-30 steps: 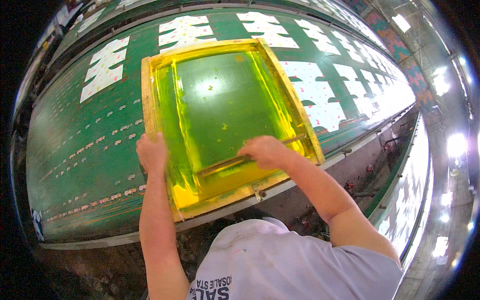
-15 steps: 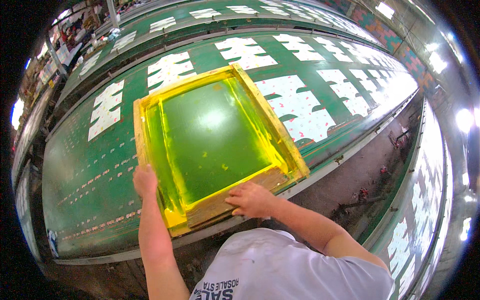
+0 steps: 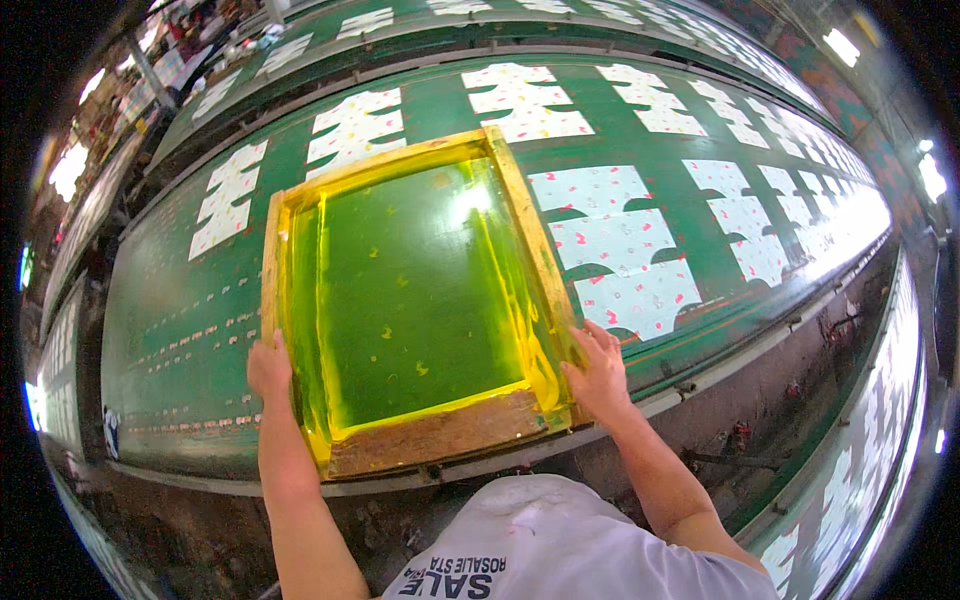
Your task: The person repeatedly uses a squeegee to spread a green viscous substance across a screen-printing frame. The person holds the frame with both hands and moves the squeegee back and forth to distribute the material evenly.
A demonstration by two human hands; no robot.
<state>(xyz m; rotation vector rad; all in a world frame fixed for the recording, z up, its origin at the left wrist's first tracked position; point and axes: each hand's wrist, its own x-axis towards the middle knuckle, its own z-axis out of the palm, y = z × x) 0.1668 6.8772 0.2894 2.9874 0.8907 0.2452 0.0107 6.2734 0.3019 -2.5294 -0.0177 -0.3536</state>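
A wooden screen printing frame (image 3: 522, 205) stained yellow lies before me on the long green table. Its mesh (image 3: 400, 290) is see-through green, with yellow ink smeared along the sides and small motif marks in the middle. Across its near end runs a brown wooden board (image 3: 435, 440). My left hand (image 3: 268, 365) is closed round the left rail, its fingertips partly hidden. On the opposite rail, near the front corner, my right hand (image 3: 600, 375) grips with thumb and fingers. White printed fabric pieces (image 3: 625, 250) with small pink motifs lie just right of the frame.
More fabric pieces (image 3: 525, 100) lie in rows along the green table (image 3: 160, 390), beyond the frame and off to the right. A neighbouring table (image 3: 830, 500) with white pieces stands at the lower right, across a dark aisle (image 3: 770, 410). Another table runs behind.
My right hand has gone from the near wooden board to the frame's right rail. The frame now sits squarer to me. My left hand stays on the left rail; the view has shifted.
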